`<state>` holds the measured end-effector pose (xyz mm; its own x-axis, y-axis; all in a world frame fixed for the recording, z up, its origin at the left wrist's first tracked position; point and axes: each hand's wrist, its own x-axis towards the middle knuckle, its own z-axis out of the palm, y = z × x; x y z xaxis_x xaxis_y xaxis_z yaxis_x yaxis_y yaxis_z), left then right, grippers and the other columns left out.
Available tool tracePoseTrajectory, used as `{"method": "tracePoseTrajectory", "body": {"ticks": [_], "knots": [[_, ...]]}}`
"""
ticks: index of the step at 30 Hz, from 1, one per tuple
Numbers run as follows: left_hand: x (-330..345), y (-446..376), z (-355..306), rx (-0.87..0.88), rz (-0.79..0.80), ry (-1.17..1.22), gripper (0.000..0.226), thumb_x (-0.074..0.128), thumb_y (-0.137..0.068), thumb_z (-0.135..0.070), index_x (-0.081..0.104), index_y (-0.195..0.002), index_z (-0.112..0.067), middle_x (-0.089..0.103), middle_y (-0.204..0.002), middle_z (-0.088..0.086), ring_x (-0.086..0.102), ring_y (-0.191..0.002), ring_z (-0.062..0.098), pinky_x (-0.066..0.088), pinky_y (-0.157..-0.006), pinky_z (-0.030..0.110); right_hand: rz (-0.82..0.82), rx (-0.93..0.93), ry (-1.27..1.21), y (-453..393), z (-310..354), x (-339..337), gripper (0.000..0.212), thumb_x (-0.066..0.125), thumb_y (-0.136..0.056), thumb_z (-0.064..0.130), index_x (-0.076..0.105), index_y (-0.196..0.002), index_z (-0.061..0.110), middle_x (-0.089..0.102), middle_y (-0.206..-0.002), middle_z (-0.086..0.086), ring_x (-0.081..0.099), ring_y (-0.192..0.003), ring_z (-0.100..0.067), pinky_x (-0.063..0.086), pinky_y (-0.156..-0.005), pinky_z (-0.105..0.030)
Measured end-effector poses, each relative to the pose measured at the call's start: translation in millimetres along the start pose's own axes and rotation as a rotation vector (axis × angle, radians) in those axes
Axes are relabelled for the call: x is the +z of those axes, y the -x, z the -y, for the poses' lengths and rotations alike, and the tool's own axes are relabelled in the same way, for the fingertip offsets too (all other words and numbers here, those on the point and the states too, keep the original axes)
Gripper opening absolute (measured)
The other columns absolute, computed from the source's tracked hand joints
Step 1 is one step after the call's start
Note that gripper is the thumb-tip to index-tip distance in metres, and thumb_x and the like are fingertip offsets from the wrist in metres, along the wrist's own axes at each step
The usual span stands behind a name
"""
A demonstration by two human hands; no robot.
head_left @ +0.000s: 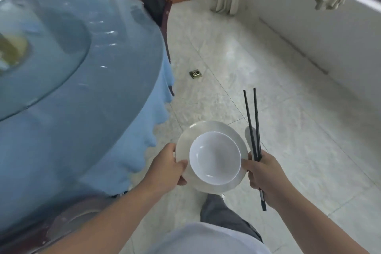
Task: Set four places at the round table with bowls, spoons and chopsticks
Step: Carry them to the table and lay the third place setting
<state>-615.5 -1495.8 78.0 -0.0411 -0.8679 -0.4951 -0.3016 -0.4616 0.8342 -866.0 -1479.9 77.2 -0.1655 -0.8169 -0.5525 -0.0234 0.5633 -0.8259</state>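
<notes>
We stand beside the round table (86, 93) with the stack held between our hands, above the tiled floor. Our left hand (168, 168) grips the left rim of the plate (231, 132), thumb curled over the edge. The white bowl (215, 158) sits on that plate. Our right hand (262, 172) touches the plate's right rim while clasping two black chopsticks (252, 121) and a spoon (248, 132), whose tips point away from us.
</notes>
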Motion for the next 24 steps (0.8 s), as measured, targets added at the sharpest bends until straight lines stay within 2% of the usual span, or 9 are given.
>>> {"method": "tracePoseTrajectory", "body": {"ticks": [7, 12, 16, 19, 24], "knots": [[-4.3, -111.5, -80.3, -0.081, -0.19, 0.083, 0.02, 0.065, -0.091, -0.022, 0.054, -0.102, -0.035, 0.066, -0.103, -0.001, 0.069, -0.082, 0.021, 0.055, -0.052, 0.023, 0.179, -0.012, 0.145, -151.0, 119.1, 3.6, 0.025, 0.062, -0.081, -0.002, 0.042, -0.074, 0.011, 0.039, -0.043, 0.009, 0.029, -0.038, -0.013, 0.025, -0.039, -0.023], [-27.9, -198.1, -122.0, -0.109, -0.289, 0.103, 0.015, 0.063, -0.089, -0.026, 0.054, -0.096, -0.036, 0.068, -0.096, 0.0, 0.07, -0.076, 0.022, 0.056, -0.053, 0.026, 0.263, -0.022, 0.205, -251.7, 194.0, 30.2, 0.027, 0.061, -0.081, -0.003, 0.042, -0.071, 0.013, 0.038, -0.042, 0.009, 0.029, -0.036, -0.012, 0.025, -0.038, -0.02], [-58.7, -288.8, -152.4, -0.095, -0.36, 0.099, 0.015, 0.06, -0.088, -0.019, 0.054, -0.094, -0.031, 0.068, -0.09, 0.004, 0.07, -0.066, 0.021, 0.054, -0.047, 0.029, 0.3, -0.042, 0.221, -339.8, 250.3, 64.2, 0.024, 0.061, -0.081, -0.002, 0.044, -0.071, 0.012, 0.041, -0.043, 0.009, 0.03, -0.036, -0.011, 0.026, -0.037, -0.022], [-88.5, -358.3, -184.4, -0.063, -0.365, 0.082, 0.014, 0.055, -0.088, -0.015, 0.051, -0.096, -0.026, 0.069, -0.083, 0.011, 0.069, -0.055, 0.024, 0.052, -0.046, 0.032, 0.305, -0.054, 0.207, -402.1, 298.2, 91.9, 0.024, 0.061, -0.082, -0.003, 0.045, -0.071, 0.012, 0.043, -0.043, 0.009, 0.031, -0.036, -0.01, 0.027, -0.037, -0.022], [-135.0, -449.6, -256.5, -0.049, -0.352, 0.024, 0.01, 0.051, -0.09, -0.017, 0.049, -0.098, -0.023, 0.07, -0.078, 0.011, 0.069, -0.053, 0.026, 0.056, -0.053, 0.041, 0.309, -0.054, 0.192, -483.5, 380.8, 123.1, 0.028, 0.06, -0.084, -0.004, 0.043, -0.069, 0.012, 0.043, -0.043, 0.008, 0.031, -0.037, -0.01, 0.026, -0.038, -0.021]]}}
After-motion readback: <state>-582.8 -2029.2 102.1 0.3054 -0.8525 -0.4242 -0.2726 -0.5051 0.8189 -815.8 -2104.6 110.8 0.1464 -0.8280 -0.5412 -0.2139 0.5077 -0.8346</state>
